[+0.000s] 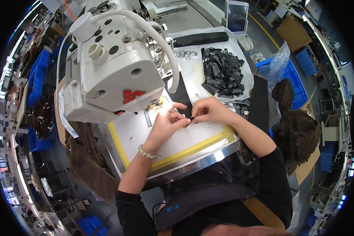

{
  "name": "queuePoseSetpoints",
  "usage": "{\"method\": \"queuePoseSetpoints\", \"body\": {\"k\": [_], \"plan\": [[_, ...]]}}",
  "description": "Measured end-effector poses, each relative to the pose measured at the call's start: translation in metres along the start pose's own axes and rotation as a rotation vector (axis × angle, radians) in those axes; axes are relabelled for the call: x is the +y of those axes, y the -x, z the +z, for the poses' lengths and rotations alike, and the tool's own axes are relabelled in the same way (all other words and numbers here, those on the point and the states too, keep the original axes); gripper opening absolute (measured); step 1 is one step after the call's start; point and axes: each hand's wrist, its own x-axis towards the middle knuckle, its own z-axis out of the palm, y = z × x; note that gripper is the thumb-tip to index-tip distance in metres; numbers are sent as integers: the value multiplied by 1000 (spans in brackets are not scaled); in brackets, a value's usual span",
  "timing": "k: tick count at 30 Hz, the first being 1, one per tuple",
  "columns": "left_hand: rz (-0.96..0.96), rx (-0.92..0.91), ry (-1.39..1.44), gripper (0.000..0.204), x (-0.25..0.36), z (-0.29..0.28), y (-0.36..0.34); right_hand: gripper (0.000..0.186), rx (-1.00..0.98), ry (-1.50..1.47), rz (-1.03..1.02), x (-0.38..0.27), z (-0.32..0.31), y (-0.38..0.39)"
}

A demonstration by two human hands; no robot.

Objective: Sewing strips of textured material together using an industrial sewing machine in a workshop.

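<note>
My left hand (166, 125) and my right hand (213, 111) meet over the white work surface (177, 139), just right of the sewing machine's lit needle area (156, 104). Between their fingertips is a small black strip (191, 118), mostly covered by the fingers. Both hands pinch it, thumb against forefinger. Behind the fingers a wider black band (179, 92) runs away from me. Farther back to the right lies a heap of short black strips (224, 72), with several metal rings (186, 54) to its left.
The large white sewing machine (118, 70) fills the upper left. Yellow tape (192, 150) borders the work surface. Metal buckles (238, 108) lie right of my right hand. Brown furry pieces (86, 161) hang at the left, and more lie at right near a blue bin (299, 92).
</note>
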Motion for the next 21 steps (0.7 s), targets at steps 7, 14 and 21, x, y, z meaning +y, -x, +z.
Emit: {"method": "queuePoseSetpoints", "body": {"k": [7, 14, 21], "plan": [[-49, -53, 59, 39, -1, -3, -2, 10, -2, -5, -3, -3, 1, 2], [-2, -7, -1, 41, -1, 2, -2, 10, 0, 10, -27, -3, 0, 3], [75, 65, -186, 43, -2, 11, -1, 15, 5, -88, 57, -6, -1, 4]]}}
